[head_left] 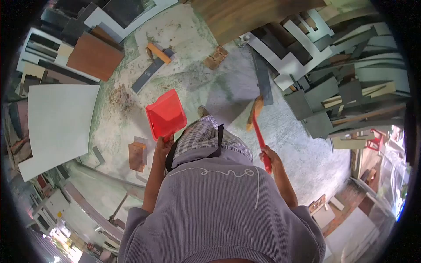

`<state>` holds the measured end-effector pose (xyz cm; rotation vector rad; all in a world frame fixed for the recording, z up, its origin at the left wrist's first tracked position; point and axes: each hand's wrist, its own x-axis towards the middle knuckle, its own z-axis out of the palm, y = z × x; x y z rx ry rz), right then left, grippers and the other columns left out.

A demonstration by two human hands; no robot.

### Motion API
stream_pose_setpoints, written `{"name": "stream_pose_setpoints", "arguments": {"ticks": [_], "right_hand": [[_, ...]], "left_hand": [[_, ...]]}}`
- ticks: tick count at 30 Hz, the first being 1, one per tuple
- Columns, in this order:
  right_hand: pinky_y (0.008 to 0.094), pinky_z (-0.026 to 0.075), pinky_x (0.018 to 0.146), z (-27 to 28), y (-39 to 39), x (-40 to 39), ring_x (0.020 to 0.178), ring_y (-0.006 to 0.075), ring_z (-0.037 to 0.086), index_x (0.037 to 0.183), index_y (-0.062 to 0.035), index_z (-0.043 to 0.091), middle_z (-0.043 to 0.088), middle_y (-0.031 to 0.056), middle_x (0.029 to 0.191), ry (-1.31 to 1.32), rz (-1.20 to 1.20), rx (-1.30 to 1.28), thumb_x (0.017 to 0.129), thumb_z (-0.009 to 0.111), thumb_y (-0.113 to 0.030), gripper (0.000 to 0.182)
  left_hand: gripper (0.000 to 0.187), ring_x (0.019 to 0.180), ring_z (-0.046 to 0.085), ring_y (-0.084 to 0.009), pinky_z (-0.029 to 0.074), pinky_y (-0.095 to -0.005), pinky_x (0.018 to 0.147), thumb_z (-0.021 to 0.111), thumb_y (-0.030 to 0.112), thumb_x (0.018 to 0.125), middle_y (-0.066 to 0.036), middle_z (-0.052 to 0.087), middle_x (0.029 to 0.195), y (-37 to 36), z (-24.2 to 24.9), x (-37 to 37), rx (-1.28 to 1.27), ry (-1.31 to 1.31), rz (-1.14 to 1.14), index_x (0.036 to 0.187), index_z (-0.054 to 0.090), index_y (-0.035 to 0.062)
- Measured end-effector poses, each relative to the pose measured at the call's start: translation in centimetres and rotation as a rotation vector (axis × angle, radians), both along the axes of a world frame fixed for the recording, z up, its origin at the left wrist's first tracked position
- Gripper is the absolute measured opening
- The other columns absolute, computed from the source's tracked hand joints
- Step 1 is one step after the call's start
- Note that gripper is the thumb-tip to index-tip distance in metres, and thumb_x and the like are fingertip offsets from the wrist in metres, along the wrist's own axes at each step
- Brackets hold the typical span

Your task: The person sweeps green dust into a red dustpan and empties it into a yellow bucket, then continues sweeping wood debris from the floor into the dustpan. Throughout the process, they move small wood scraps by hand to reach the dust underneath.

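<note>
In the head view my left hand (164, 143) is closed round the handle of a red dustpan (166, 113), which hangs out in front of me on the left. My right hand (270, 158) grips the red handle of a hand brush (255, 115); its tan bristle head points away from me. Dustpan and brush are well apart, one on each side of my legs. A scatter of debris (120, 100) lies on the floor beyond the dustpan, to its left. Whether the pan holds anything I cannot make out.
A brick-like block (137, 156) stands left of my left arm. Ahead lie a dark strip with a wooden piece (158, 52) and a holed brick (216, 57). Board offcuts (326, 94) are stacked along the right; a large white panel (63, 125) leans at left.
</note>
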<state>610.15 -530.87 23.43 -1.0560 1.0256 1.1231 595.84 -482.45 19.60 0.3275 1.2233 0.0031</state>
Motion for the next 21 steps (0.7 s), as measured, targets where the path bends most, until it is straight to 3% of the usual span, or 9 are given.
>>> {"name": "stream_pose_setpoints", "arguments": {"ticks": [1,3,7,9,11,14,16,18,21], "right_hand": [[0.0218,0.034,0.032,-1.2,1.2,0.8,0.038,0.0093,0.039,0.084,-0.0128,0.034,0.039,0.0003,0.052,-0.045,0.119,0.02,0.077,0.049,-0.017,0.017],[0.023,0.035,0.033,-1.9,4.5,2.2,0.038,0.0104,0.04,0.086,-0.0113,0.035,0.04,0.0008,0.05,-0.181,0.26,0.179,0.076,0.049,-0.019,0.018],[0.0245,0.034,0.036,-0.9,13.5,7.4,0.04,0.012,0.04,0.09,-0.0092,0.036,0.04,0.0021,0.051,-0.201,0.425,0.216,0.075,0.05,-0.022,0.024],[0.0202,0.03,0.031,-2.2,17.4,8.8,0.039,0.008,0.036,0.096,-0.0136,0.033,0.038,0.0002,0.053,-0.187,0.458,0.29,0.077,0.049,-0.02,0.025],[0.0192,0.031,0.032,-3.1,20.9,10.1,0.04,0.0075,0.036,0.095,-0.0134,0.033,0.037,0.0002,0.056,-0.159,0.498,0.359,0.077,0.049,-0.019,0.025],[0.0174,0.032,0.033,-2.1,25.2,11.5,0.042,0.0068,0.037,0.098,-0.0132,0.033,0.036,0.0,0.059,-0.084,0.6,0.413,0.077,0.049,-0.018,0.027],[0.0166,0.033,0.033,-0.4,26.7,12.0,0.043,0.0065,0.037,0.102,-0.0132,0.032,0.035,-0.0002,0.06,-0.041,0.672,0.391,0.077,0.049,-0.018,0.03],[0.0172,0.033,0.034,1.4,27.0,11.6,0.043,0.0062,0.037,0.111,-0.0151,0.03,0.035,-0.0004,0.06,-0.195,0.898,0.378,0.077,0.048,-0.019,0.039],[0.019,0.035,0.035,3.5,25.9,12.0,0.042,0.0062,0.037,0.118,-0.0172,0.026,0.038,0.0002,0.06,-0.183,0.953,0.424,0.078,0.047,-0.018,0.046]], "left_hand": [[0.035,0.066,0.057,-0.021,0.045,-0.0285,0.054,0.034,0.019,0.073,-0.015,0.057,0.079,0.3,-0.3,-0.4,-0.059,0.017,0.029,0.099,0.044,-0.0025],[0.035,0.065,0.057,-0.0209,0.045,-0.0283,0.054,0.035,0.019,0.073,-0.015,0.057,0.079,1.0,0.1,-1.5,-0.115,0.037,0.07,0.098,0.045,-0.0026],[0.034,0.063,0.056,-0.0206,0.046,-0.0283,0.055,0.035,0.02,0.073,-0.015,0.056,0.078,1.0,1.8,-2.2,-0.121,0.122,0.177,0.094,0.046,-0.0049],[0.034,0.062,0.055,-0.0203,0.046,-0.0283,0.055,0.035,0.02,0.073,-0.015,0.056,0.077,1.0,1.5,-3.5,-0.121,0.147,0.194,0.092,0.047,-0.0054],[0.034,0.061,0.054,-0.0196,0.045,-0.0275,0.055,0.033,0.021,0.074,-0.014,0.056,0.075,1.2,-0.2,-5.5,-0.046,0.047,0.131,0.09,0.048,-0.0055],[0.032,0.06,0.054,-0.0196,0.045,-0.0271,0.055,0.033,0.019,0.074,-0.014,0.055,0.075,0.5,0.7,-6.4,-0.032,0.05,0.226,0.089,0.048,-0.0051],[0.031,0.06,0.054,-0.0195,0.045,-0.027,0.056,0.034,0.018,0.074,-0.014,0.055,0.076,0.0,0.3,-7.5,-0.04,-0.015,0.243,0.089,0.048,-0.005],[0.031,0.058,0.054,-0.0187,0.045,-0.0267,0.055,0.034,0.018,0.073,-0.013,0.055,0.072,-0.7,0.2,-8.0,-0.005,0.076,0.341,0.088,0.048,-0.0051],[0.03,0.054,0.053,-0.018,0.044,-0.0258,0.054,0.035,0.018,0.073,-0.012,0.055,0.067,-1.8,1.7,-7.0,0.043,0.222,0.39,0.084,0.05,-0.0048]]}}
